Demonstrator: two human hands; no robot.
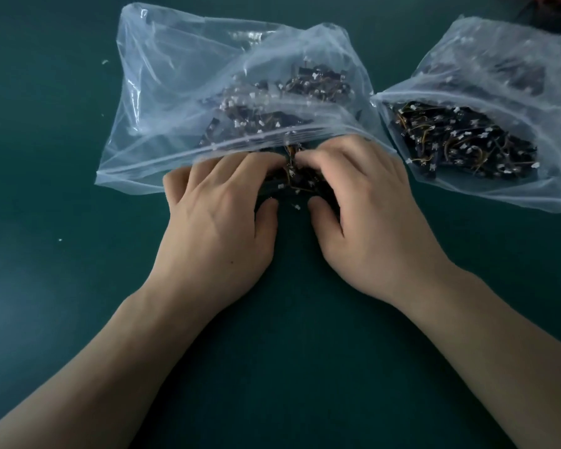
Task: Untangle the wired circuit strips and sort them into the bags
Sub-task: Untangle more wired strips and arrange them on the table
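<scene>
Left hand [221,218]: fingers are curled round the clump of strips [292,179], with the thumb tucked under.
Right hand [366,209]: the same clump is gripped from the other side, fingers curled.
Clump of strips: dark and wired, held between both hands at the mouth of the large bag [182,102].
Large bag: clear, laid toward the far edge of the table [46,286], with strips inside.
Second bag [499,196]: laid toward the far right corner, strips inside.

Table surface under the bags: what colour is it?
Dark teal green table, plain and unpatterned, seen in the head view.
</scene>
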